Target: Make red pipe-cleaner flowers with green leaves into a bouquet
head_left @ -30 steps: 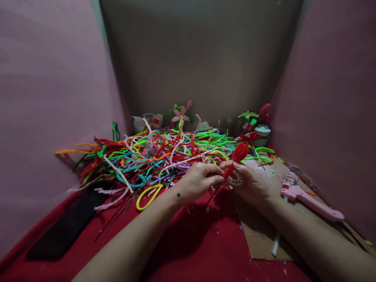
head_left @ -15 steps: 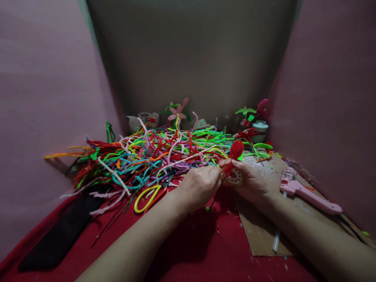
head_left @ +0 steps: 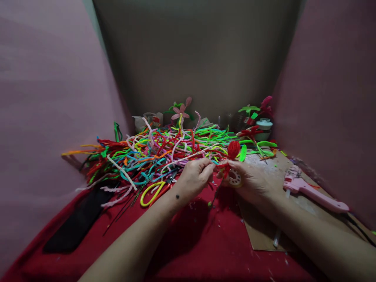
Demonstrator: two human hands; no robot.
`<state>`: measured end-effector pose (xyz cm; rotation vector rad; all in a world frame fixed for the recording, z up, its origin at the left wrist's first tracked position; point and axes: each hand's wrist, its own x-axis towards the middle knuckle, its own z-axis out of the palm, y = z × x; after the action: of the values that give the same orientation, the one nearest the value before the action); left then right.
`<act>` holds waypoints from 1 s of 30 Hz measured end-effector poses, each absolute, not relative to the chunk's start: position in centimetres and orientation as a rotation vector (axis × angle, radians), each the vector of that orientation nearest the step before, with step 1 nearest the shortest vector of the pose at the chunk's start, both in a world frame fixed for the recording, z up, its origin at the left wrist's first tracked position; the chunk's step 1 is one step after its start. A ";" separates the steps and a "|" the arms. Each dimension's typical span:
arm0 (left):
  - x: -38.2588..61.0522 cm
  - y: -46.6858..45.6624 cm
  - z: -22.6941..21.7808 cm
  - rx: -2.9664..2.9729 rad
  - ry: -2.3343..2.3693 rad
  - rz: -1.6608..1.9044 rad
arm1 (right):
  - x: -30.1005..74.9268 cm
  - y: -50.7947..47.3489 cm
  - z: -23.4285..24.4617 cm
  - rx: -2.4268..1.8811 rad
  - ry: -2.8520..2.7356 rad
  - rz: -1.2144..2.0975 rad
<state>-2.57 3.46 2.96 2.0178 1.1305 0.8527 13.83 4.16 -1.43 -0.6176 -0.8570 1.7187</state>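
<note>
My left hand [head_left: 196, 177] and my right hand [head_left: 252, 181] meet above the red cloth [head_left: 188, 243]. Between them is a red pipe-cleaner flower [head_left: 233, 150] on a thin dark stem [head_left: 215, 194] that slants down to the left. The left fingers pinch the red fuzzy part just under the flower head. The right hand grips the same piece from the right, and a whitish tape roll [head_left: 235, 178] sits in its palm. A green leaf piece [head_left: 243, 152] sticks up beside the flower head.
A big tangle of coloured pipe cleaners [head_left: 158, 150] lies behind the hands. Yellow-handled scissors [head_left: 152, 192] lie left of my left hand. A pink glue gun [head_left: 311, 192] rests on cardboard [head_left: 261, 231] at right. Finished flowers [head_left: 181, 111] and a white jar [head_left: 263, 126] stand at the back. A black strip [head_left: 79, 219] lies at left.
The flower has tilted more upright and moved slightly left. My left fingers have shifted their pinch on the red part below the head. The green leaf now shows beside it.
</note>
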 end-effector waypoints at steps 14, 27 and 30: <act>-13.7 -0.7 1.7 2.332 2.095 -0.090 | 13.3 3.3 -1.3 -0.682 -0.782 1.755; -14.1 -1.1 2.6 2.230 2.161 -0.328 | 13.4 3.3 -1.0 -0.702 -0.778 1.771; -14.6 -2.4 2.8 2.191 2.211 -0.354 | 13.4 3.3 -0.9 -0.692 -0.767 1.773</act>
<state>-14.58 -2.44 2.79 2.1906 2.2107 -0.3544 13.39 3.29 -0.91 -0.6920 -0.7667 1.7728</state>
